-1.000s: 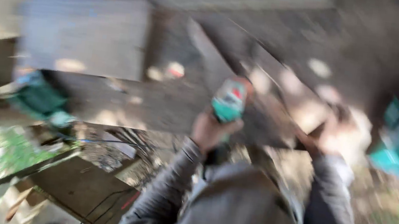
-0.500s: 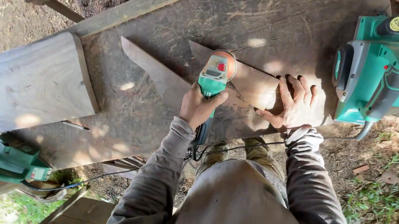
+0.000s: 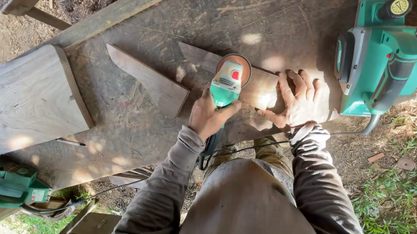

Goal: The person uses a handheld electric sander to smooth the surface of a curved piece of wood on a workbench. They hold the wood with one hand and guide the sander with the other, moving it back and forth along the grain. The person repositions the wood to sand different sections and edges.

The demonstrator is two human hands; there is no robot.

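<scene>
Round yellow label (image 3: pixel 399 6) tops the green planer (image 3: pixel 382 59).

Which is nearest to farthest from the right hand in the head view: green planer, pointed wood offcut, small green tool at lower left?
From the right hand:
1. Green planer, just up and to its right on the workbench.
2. Pointed wood offcut, left, beyond the left hand and its sander.
3. Small green tool, far lower left, below the bench edge.
</scene>
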